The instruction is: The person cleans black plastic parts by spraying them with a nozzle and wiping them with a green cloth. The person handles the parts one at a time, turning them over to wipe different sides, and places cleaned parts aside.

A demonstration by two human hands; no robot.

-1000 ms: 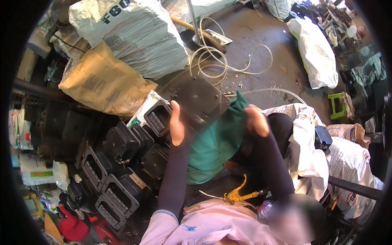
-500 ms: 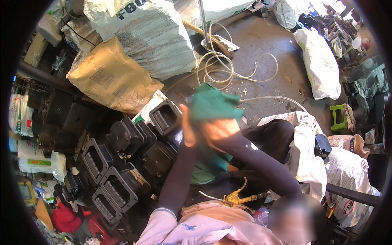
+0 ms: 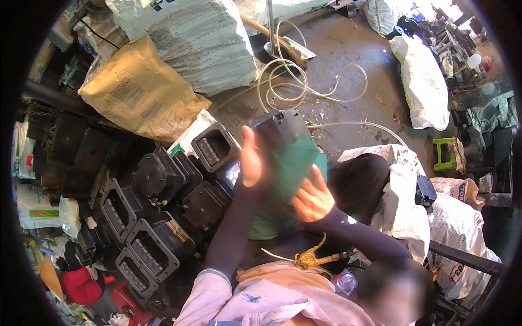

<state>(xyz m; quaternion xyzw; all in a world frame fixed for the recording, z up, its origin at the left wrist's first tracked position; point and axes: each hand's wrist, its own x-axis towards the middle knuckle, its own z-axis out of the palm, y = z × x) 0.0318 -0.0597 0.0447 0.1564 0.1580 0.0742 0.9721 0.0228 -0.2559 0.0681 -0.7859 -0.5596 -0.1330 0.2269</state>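
Note:
Over my lap a black plastic housing (image 3: 284, 126) is held up. My left hand (image 3: 251, 160) grips its left side, thumb upright and the other fingers out of sight. Against the near side of that housing, my right hand (image 3: 312, 198) presses a green cloth (image 3: 300, 165), which covers part of it. More green cloth (image 3: 265, 228) lies across my lap. A yellow air blow gun (image 3: 310, 259) rests at my waist, below my forearms.
Several black housings (image 3: 155, 250) with framed openings stand stacked at the left. Behind them leans a brown paper sack (image 3: 138, 89). A clear hose (image 3: 293, 81) lies coiled on the floor ahead, near a broom (image 3: 291, 50). White sacks (image 3: 424, 81) and a green stool (image 3: 444, 155) are at right.
The green cloth has slid down and toward me, uncovering the top of the black housing. My right hand has moved down and right with it; my left hand stays at the left side.

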